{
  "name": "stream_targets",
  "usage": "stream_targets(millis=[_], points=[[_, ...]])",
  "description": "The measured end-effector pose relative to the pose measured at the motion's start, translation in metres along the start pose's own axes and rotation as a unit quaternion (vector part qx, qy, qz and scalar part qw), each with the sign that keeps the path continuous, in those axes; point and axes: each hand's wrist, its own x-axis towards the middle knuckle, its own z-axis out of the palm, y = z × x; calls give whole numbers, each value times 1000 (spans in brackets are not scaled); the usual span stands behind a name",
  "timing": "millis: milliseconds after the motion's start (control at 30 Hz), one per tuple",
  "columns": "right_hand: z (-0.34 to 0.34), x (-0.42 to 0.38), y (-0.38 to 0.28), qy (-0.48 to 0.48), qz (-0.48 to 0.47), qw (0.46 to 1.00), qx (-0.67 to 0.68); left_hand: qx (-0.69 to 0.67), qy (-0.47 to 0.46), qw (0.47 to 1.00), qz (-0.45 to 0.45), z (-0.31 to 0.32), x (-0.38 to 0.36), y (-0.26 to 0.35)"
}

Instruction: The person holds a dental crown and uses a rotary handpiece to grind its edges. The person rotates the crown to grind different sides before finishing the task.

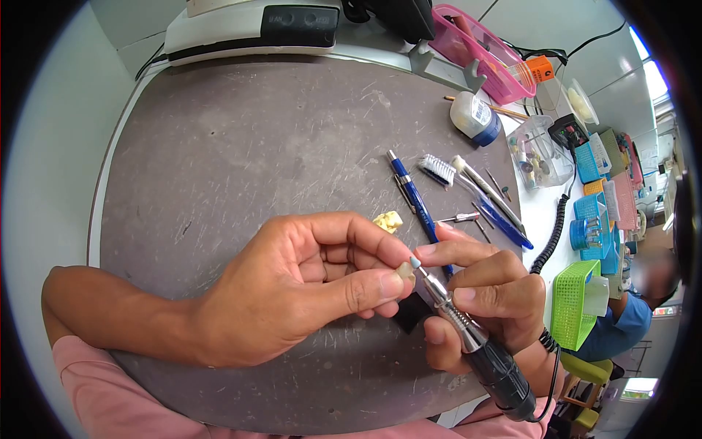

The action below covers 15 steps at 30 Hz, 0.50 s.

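Between the thumb and fingers of my left hand [292, 293] is a small off-white piece [406, 270] that looks like a dental crown. My right hand [504, 289] is wrapped round a rotary handpiece [501, 377] with a black body and a silver nose. Its pale blue tip [415, 261] meets or nearly meets the small piece; exact contact is hard to tell. Behind my left fingers lies a yellowish lump [389, 221] like a dental cast. A blue mechanical pencil [414, 192] lies beyond my right fingers. Something flat and black [413, 313] shows below my hands.
To the right lie a white-bristled brush [437, 170], a blue-handled tool [508, 221] and a capped bottle [475, 118]. A pink basket [504, 84], a clear box [541, 154] and a green basket [574, 304] line the side. A coiled cord [554, 234] hangs there. Another person [625, 325] sits far right.
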Motion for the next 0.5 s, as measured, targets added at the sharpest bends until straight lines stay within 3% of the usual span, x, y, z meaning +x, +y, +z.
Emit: stream_targets(millis=[500], points=[[-2,1,-1,-4,9,1000,-18,1,6,1000,2,1,0,0]])
